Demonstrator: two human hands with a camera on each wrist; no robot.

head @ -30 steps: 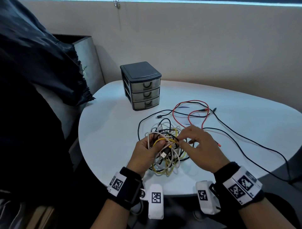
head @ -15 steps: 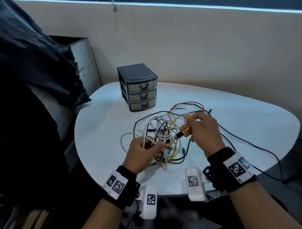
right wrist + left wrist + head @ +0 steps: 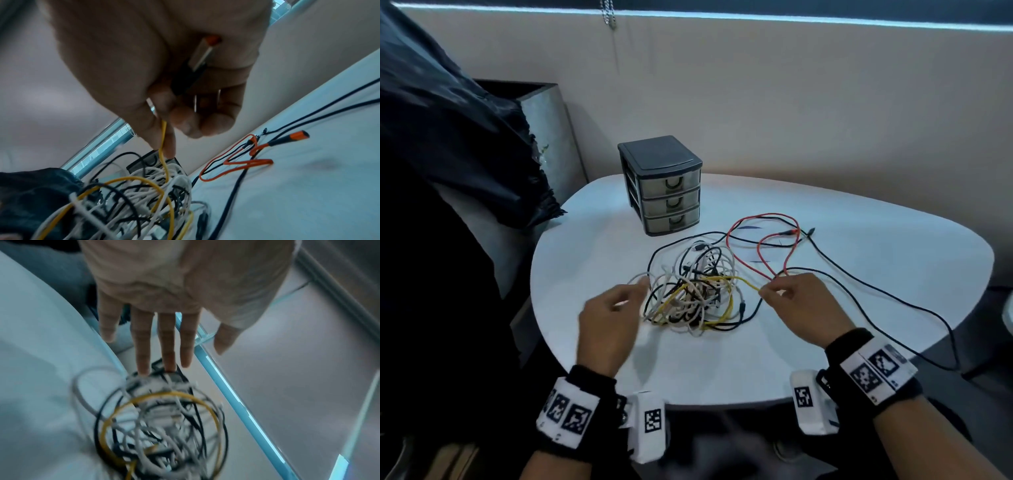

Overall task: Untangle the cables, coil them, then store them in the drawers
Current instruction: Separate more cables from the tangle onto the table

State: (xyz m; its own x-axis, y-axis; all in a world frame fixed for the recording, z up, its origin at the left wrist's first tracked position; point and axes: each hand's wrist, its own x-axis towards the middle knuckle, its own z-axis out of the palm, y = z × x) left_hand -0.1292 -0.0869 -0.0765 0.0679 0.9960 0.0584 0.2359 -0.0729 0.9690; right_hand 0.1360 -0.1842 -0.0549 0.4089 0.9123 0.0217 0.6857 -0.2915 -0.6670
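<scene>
A tangled heap of thin white, black and yellow cables (image 3: 690,296) lies on the white counter (image 3: 592,260), its loops crossing over and under one another. One thin yellow cable (image 3: 744,281) runs out of the heap to the right, lifted off the surface, and its black plug with a metal tip (image 3: 190,73) sits upright. A thin red cable (image 3: 763,246) lies apart in loose bends behind the heap, crossed by a long thin black cable (image 3: 859,274) that trails off to the right. Farther back stands a small dark grey plastic drawer unit (image 3: 662,183), upright, with all three translucent drawers closed.
</scene>
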